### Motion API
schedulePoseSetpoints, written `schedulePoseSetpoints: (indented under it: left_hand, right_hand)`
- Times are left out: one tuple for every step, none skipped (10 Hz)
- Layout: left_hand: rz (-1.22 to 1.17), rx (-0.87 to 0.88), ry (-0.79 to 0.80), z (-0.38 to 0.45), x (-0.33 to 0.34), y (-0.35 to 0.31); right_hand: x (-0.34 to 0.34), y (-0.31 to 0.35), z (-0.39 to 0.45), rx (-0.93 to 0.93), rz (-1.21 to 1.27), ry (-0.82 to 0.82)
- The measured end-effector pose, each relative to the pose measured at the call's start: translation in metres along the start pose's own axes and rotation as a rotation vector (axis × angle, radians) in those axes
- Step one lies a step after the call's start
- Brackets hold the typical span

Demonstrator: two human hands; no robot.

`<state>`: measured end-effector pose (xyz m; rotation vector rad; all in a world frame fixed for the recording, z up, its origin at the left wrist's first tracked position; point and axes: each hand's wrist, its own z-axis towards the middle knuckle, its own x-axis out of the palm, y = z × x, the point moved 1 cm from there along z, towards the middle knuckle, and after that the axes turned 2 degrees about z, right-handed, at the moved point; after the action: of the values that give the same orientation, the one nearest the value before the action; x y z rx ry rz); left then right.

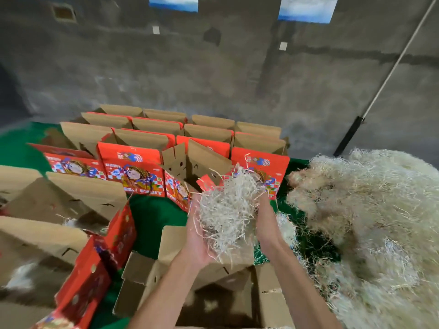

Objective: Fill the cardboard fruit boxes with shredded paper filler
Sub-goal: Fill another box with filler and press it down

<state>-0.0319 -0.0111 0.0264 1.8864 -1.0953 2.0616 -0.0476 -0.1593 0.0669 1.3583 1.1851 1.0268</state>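
Observation:
Between my two hands I hold a clump of pale shredded paper (226,210). My left hand (198,238) cups it from below and the left, and my right hand (264,224) presses it from the right. The clump hangs above an open cardboard fruit box (171,245) right in front of me, flaps spread; only a few pale wisps show on its dark bottom. A big heap of the same shredded paper (370,222) lies to the right on the green surface (152,217).
Several red printed fruit boxes (133,167) with raised brown flaps stand in rows behind. More open boxes (78,205) sit at my left, some showing filler inside. A grey concrete wall rises at the back, with a white pole (394,65) leaning on it at right.

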Motion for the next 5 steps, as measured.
schedulePoseSetpoints:
  left_hand:
    - [0.387, 0.017, -0.414, -0.022, -0.015, 0.010]
    - [0.556, 0.053, -0.301, -0.033, -0.007, 0.028]
    - [0.670, 0.053, -0.505, -0.036, -0.017, 0.042]
    - [0.521, 0.050, -0.749, -0.045, -0.049, 0.042]
    - [0.616, -0.055, -0.783, -0.072, -0.084, 0.044]
  right_hand:
    - [0.010, -0.046, -0.015, 0.013, -0.249, 0.025]
    - [0.026, -0.070, -0.031, -0.044, -0.299, -0.010]
    - [0.048, -0.077, -0.058, -0.038, -0.037, 0.013]
    - [0.051, -0.094, -0.064, -0.092, 0.146, 0.016]
    - [0.041, -0.114, -0.064, 0.143, 0.165, -0.065]
